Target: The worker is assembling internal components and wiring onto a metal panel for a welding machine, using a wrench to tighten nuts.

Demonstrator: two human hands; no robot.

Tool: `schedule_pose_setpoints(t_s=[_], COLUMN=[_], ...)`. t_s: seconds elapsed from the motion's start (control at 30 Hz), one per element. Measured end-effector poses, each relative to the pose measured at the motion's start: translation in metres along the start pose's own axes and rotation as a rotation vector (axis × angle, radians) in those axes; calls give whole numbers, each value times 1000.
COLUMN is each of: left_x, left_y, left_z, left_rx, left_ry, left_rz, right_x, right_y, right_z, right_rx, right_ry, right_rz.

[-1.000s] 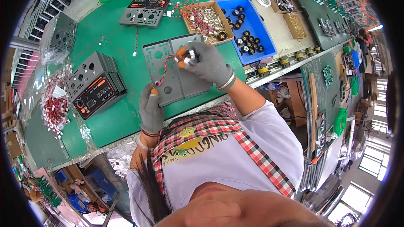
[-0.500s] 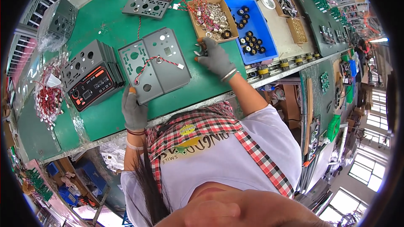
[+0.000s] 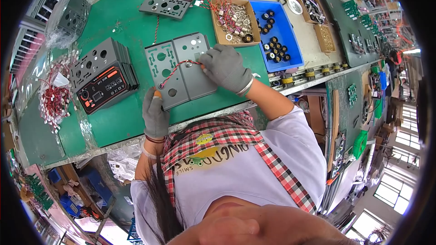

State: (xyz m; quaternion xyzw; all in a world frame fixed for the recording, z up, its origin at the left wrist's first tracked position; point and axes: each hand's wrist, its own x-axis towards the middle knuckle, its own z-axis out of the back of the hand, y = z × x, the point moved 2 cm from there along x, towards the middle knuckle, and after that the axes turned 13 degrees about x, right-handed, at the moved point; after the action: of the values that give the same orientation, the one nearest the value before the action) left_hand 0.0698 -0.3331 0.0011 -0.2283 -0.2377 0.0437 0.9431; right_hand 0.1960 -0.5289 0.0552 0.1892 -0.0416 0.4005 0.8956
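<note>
A grey bent metal panel [image 3: 200,81] with cut-out holes lies on the green bench. A twisted red-and-white wire [image 3: 171,73] crosses it, passing a metal ring at the panel's middle. My left hand [image 3: 156,114], in a grey glove with a bare fingertip, grips the panel's near left corner. Over the panel's right half, my gloved right hand [image 3: 225,66] is closed, its fingertips on the wire's right end; the white plug there is hidden. A small pale metal piece [image 3: 255,75] shows beside my right wrist; I cannot tell what it is.
Left stands a stack of grey panels [image 3: 102,75] with black-and-red faces, beside bundled wires [image 3: 54,95]. A finished-looking panel [image 3: 168,2] lies at the back. To the right are a cardboard box [image 3: 219,34] of metal rings and a blue bin [image 3: 296,56] of black knobs.
My right hand has moved from beside the cardboard box left onto the panel and closed on the wire's end. My left hand stays at the panel's corner. The whole view has shifted slightly.
</note>
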Motion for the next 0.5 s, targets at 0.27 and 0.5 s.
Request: schedule_pose_setpoints(t_s=[0.27,0.5], left_x=[1,-5], left_y=[-10,-17], left_z=[-15,-24], left_rx=[-26,-161], left_ry=[63,130], left_rz=[-26,-37], right_x=[5,14], right_y=[42,50], right_z=[70,62], right_rx=[490,680], right_ry=[-178,-86], right_rz=[197,197])
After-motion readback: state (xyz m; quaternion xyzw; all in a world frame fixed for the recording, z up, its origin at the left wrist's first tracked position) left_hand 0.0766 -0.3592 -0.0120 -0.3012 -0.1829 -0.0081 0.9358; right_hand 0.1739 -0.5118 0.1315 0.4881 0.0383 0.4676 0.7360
